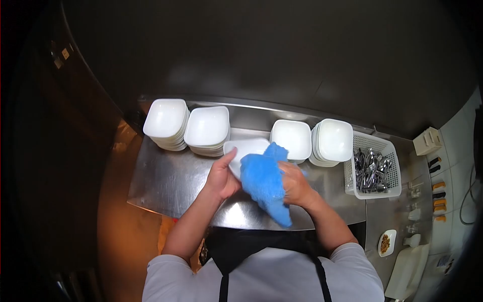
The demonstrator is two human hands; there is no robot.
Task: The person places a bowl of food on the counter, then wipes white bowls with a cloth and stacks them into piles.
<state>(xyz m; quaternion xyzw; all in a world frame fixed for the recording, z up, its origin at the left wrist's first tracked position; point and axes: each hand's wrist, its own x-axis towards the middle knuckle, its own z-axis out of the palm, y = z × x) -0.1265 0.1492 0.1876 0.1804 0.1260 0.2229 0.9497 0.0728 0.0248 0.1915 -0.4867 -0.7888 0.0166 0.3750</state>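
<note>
My left hand grips the left side of a white square bowl, its thumb over the rim. A blue cloth is bunched in my right hand and pressed against the bowl, hiding most of its inside. The bowl is held above the steel counter. Behind it on the left stand two stacks of white square bowls, a far left stack and a nearer stack. Two more stand on the right, an inner stack and an outer stack.
A white perforated basket of metal cutlery stands at the counter's right end. Farther right are a small white dish with food, a white cutting board, and several orange- and black-handled knives by the tiled wall.
</note>
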